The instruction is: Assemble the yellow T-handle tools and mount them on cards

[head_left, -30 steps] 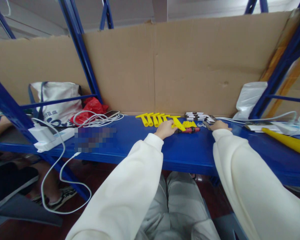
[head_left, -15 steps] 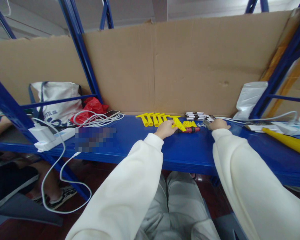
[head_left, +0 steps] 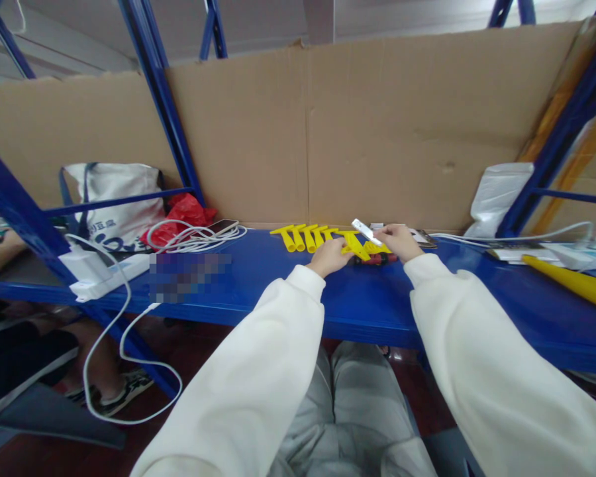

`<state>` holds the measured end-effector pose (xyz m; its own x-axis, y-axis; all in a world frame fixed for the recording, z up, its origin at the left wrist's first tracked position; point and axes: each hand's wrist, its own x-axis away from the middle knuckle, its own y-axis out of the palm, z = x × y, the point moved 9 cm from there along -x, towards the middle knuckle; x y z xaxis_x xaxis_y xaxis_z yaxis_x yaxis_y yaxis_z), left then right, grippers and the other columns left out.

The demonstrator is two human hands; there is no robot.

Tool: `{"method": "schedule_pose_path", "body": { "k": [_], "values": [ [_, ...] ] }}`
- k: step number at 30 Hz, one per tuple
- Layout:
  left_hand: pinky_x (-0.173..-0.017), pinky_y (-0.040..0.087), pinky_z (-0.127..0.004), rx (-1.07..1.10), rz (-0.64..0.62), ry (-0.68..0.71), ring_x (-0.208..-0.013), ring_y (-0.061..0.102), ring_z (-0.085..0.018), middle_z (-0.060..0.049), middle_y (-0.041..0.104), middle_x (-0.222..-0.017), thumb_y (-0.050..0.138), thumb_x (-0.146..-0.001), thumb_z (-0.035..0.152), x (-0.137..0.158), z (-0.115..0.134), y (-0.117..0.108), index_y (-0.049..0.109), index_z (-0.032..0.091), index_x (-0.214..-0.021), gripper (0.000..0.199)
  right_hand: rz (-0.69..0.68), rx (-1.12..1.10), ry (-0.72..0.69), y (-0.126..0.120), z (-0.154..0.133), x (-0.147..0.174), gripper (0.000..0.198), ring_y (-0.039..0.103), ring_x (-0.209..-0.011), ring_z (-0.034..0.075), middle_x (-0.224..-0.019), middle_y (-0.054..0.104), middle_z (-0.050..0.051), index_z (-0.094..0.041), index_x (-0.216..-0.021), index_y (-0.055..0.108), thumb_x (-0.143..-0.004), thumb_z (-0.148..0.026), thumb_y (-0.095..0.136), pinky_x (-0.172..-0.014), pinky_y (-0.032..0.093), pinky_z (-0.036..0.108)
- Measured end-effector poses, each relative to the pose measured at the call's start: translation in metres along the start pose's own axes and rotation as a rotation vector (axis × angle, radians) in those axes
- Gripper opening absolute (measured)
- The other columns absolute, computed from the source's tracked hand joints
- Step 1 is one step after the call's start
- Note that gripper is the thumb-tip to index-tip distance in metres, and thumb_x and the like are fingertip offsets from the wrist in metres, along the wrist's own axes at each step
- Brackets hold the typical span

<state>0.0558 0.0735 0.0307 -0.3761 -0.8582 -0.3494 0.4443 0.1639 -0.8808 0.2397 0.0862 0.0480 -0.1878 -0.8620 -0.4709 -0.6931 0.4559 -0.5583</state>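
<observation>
My left hand (head_left: 330, 257) is closed around a yellow T-shaped plastic handle (head_left: 357, 247), holding it just over the blue shelf. Pinched in the fingers of my right hand (head_left: 400, 240) is a slim white strip-like piece (head_left: 365, 232), tilted up to the left above the yellow handle; its exact kind is too small to tell. Left of my left hand, several more yellow T-shaped handles (head_left: 298, 237) lie in a row. Beneath my hands sits a red and black screwdriver-like tool (head_left: 388, 258), partly hidden, with small yellow pieces beside it.
Coiled white cable (head_left: 193, 237), a red plastic bag (head_left: 191, 209) and a cloth tote bag (head_left: 114, 199) are at left, with a power strip (head_left: 104, 281). A yellow piece (head_left: 571, 283) lies at right. Cardboard (head_left: 377, 132) walls the back. Another person sits far left.
My right hand has moved left from the small items at the right and now holds the white piece up near the yellow handle. My left hand stays in place.
</observation>
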Motion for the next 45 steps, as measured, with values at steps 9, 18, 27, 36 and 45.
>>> {"method": "schedule_pose_path", "body": {
  "k": [9, 18, 27, 36, 45],
  "values": [
    [-0.100, 0.052, -0.034, 0.039, 0.056, -0.016, -0.119, 0.068, -0.026, -0.010, 0.074, -0.124, 0.063, -0.096, 0.032, 0.000, 0.000, -0.006, 0.071, 0.019, -0.123, 0.032, -0.081, -0.116, 0.044, 0.024, -0.007, 0.013, 0.019, 0.062, -0.064, 0.017, -0.061, 0.065, 0.002, -0.019, -0.058, 0.060, -0.076, -0.023, 0.066, -0.063, 0.050, 0.028],
    [-0.102, 0.051, -0.036, 0.046, 0.080, -0.020, -0.120, 0.067, -0.026, -0.011, 0.074, -0.125, 0.062, -0.096, 0.033, -0.001, -0.003, -0.007, 0.070, 0.019, -0.126, 0.034, -0.089, -0.081, 0.038, 0.024, -0.009, 0.014, 0.023, 0.059, -0.061, 0.016, -0.059, 0.063, 0.001, -0.020, -0.058, 0.057, -0.078, -0.024, 0.067, -0.062, 0.048, 0.028],
    [-0.102, 0.050, -0.035, 0.031, 0.067, -0.032, -0.122, 0.066, -0.027, -0.012, 0.073, -0.127, 0.059, -0.098, 0.031, 0.000, -0.004, -0.008, 0.066, 0.018, -0.131, 0.036, -0.096, -0.016, 0.006, 0.024, -0.011, 0.014, 0.025, 0.058, -0.062, 0.016, -0.057, 0.061, 0.000, -0.021, -0.056, 0.055, -0.079, -0.025, 0.064, -0.063, 0.046, 0.027],
    [-0.106, 0.048, -0.035, -0.053, 0.019, 0.135, -0.125, 0.063, -0.024, -0.008, 0.070, -0.132, 0.050, -0.101, 0.023, 0.007, 0.010, -0.006, 0.059, 0.030, -0.145, 0.046, -0.116, -0.007, -0.031, 0.026, -0.013, 0.014, 0.026, 0.059, -0.063, 0.016, -0.059, 0.063, 0.001, -0.021, -0.055, 0.056, -0.078, -0.028, 0.065, -0.063, 0.047, 0.027],
    [-0.105, 0.050, -0.036, -0.077, -0.012, 0.167, -0.122, 0.066, -0.025, -0.009, 0.071, -0.131, 0.046, -0.103, 0.025, 0.006, 0.013, -0.001, 0.061, 0.031, -0.145, 0.045, -0.056, 0.061, 0.029, 0.007, 0.003, 0.002, 0.020, 0.065, -0.075, 0.020, -0.071, 0.070, 0.005, -0.018, -0.065, 0.065, -0.083, -0.027, 0.061, -0.072, 0.051, 0.030]
  ]
}}
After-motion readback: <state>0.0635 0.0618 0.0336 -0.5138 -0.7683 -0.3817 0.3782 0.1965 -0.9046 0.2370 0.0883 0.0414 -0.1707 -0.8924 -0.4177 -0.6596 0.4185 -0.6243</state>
